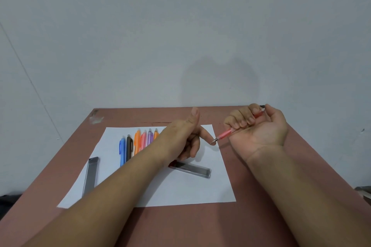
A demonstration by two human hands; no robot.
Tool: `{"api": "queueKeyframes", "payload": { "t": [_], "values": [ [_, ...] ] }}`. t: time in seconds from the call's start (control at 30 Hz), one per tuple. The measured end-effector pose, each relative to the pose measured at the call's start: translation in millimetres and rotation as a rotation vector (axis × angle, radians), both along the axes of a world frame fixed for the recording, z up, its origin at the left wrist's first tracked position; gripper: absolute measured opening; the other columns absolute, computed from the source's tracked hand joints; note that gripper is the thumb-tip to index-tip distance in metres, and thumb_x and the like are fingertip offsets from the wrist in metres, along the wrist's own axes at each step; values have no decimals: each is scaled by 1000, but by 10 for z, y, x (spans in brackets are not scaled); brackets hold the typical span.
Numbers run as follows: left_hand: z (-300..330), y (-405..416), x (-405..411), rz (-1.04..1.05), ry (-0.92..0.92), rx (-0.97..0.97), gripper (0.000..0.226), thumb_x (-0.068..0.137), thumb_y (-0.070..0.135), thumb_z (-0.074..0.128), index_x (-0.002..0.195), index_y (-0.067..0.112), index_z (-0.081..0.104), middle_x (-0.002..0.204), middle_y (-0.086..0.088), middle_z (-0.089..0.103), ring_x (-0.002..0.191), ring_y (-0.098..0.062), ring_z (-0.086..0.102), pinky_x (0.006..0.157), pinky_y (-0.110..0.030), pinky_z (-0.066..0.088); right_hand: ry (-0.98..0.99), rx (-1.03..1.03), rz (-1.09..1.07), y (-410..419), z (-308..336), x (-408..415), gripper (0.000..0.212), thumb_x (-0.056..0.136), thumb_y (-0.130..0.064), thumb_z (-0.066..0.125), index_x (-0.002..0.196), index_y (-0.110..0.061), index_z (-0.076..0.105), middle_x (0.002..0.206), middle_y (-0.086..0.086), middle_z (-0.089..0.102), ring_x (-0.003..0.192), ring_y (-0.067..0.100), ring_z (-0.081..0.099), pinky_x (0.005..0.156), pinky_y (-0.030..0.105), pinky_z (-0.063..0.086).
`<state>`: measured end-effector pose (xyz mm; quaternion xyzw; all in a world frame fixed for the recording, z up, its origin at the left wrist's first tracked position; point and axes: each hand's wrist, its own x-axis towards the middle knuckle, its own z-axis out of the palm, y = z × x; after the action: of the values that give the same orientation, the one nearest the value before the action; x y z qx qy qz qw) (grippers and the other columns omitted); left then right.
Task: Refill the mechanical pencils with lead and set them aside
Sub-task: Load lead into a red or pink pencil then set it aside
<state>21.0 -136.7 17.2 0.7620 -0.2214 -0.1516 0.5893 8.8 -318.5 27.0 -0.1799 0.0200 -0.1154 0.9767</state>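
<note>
1. My right hand (259, 126) grips the red pencil (236, 127), fingers curled round the barrel, tip aimed left above the paper (160, 190).
2. My left hand (186, 138) holds nothing; forefinger extended onto the tip, thumb up.
3. Risk: pushing off-axis likely snaps any exposed lead.
4. Risk: left forearm hangs over the lead case (192, 169) and the pencil row (138, 142) on the surface (261, 216); dropping it could scatter them.

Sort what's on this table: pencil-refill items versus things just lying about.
Job:
red pencil, gripped by right hand
left hand, forefinger at its tip
row of pencils
lead cases

Lying about:
white paper
tape scrap
</note>
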Motion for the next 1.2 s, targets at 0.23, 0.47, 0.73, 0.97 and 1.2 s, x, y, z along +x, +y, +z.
{"api": "queueKeyframes", "payload": {
  "t": [0.23,0.47,0.73,0.97,1.2],
  "values": [
    [-15,16,8,-14,-8,-8,92,86,82,18,89,14,79,56,-11,51,44,-19,37,47,-25,33,-15,-14,13,18,2,-12,41,96,-36,36,60,-16,41,58,-2,23,50,15,23,48,26,27],
    [-13,11,0,-10,-19,14,90,85,82,19,88,16,79,58,-11,53,46,-20,38,48,-25,36,-8,-50,-8,14,-4,-8,24,81,-27,42,60,-16,40,56,-2,23,49,16,21,48,26,25],
    [-2,-20,-33,-1,-121,80,83,85,81,24,85,18,78,54,-6,53,46,-17,40,49,-22,36,-18,-58,-1,-12,-15,-1,41,94,-33,32,57,-16,39,53,-2,20,48,15,18,48,26,21],
    [-41,-31,-41,17,-285,160,67,88,74,34,82,22,76,52,3,55,49,-6,48,58,-20,39,-20,-52,4,-13,-32,18,40,94,-34,33,59,-16,39,54,-2,21,48,15,19,49,27,21],
    [-68,-28,-28,19,-375,256,57,80,78,51,80,24,69,52,10,50,50,-6,44,55,-24,36,-18,-87,-15,-4,-44,22,23,80,-28,42,61,-17,38,53,-3,21,47,15,18,49,26,21]
  ]
}}
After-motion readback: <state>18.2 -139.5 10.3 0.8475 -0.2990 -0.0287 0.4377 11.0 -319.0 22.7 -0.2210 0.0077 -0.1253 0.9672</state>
